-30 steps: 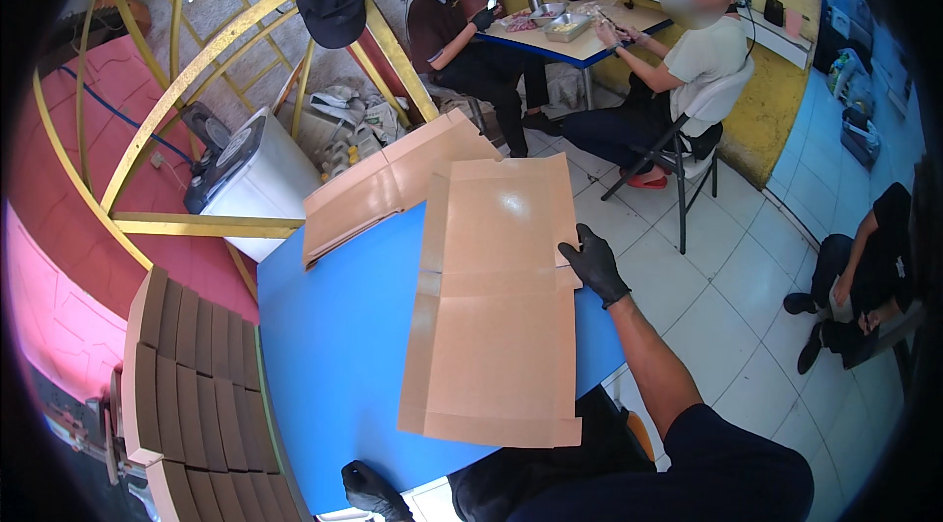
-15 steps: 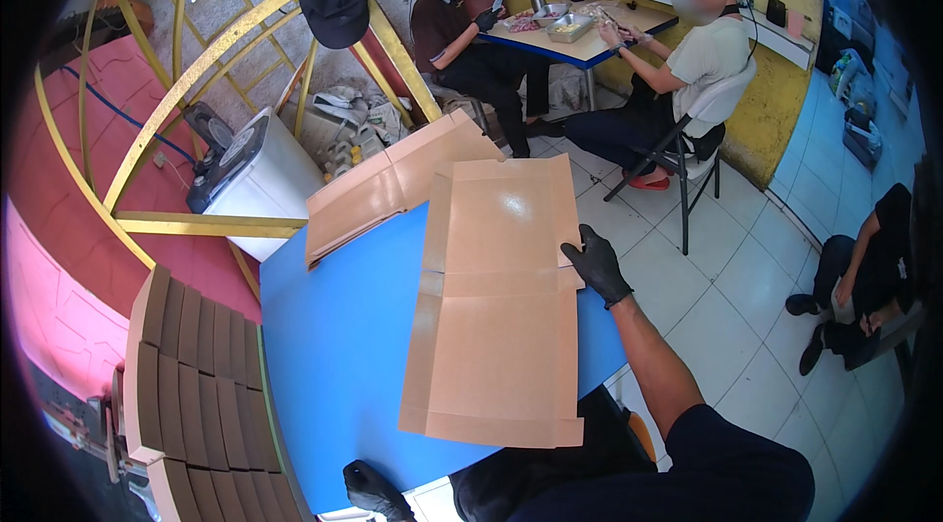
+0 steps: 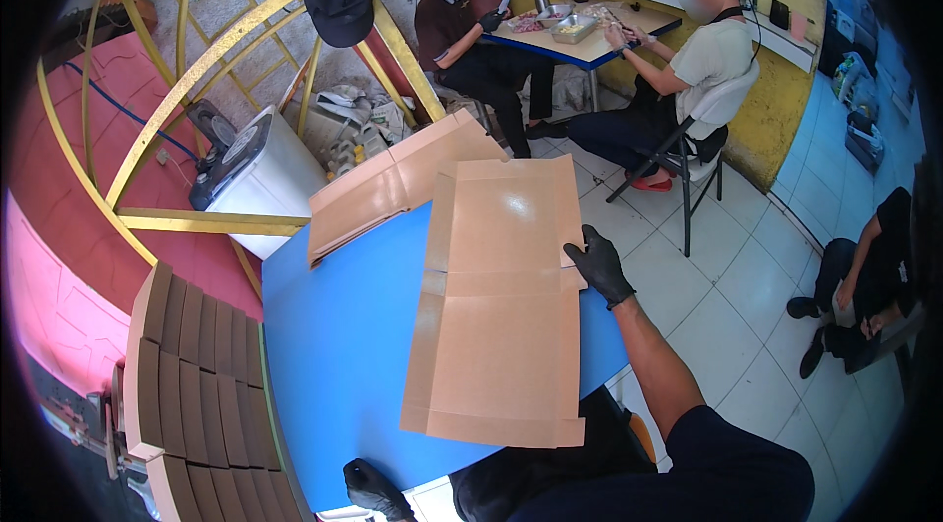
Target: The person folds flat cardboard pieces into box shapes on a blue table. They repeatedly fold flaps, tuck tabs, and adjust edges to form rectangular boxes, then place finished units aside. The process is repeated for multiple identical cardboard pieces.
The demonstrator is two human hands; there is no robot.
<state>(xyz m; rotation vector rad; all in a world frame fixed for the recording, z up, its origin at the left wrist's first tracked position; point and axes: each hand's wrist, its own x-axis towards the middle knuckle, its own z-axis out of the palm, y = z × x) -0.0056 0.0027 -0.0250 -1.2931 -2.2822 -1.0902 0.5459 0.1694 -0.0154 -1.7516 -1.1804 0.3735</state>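
A flat tan cardboard box blank point(image 3: 496, 326) lies unfolded on the blue table point(image 3: 334, 355), its creases showing. My right hand point(image 3: 596, 265), in a black glove, grips the blank's right edge at a small side flap near the middle crease. My left hand point(image 3: 373, 490), also in a black glove, is low at the table's near edge, apart from the blank. Only part of it shows, and I cannot tell whether its fingers are closed.
More flat cardboard blanks point(image 3: 393, 183) are stacked at the table's far end. Stacks of folded brown boxes point(image 3: 187, 375) stand at the left. Behind are a white machine point(image 3: 265, 183) and a yellow metal frame point(image 3: 196, 80). Two people sit at a far table point(image 3: 589, 41); another person point(image 3: 869, 267) sits at the right.
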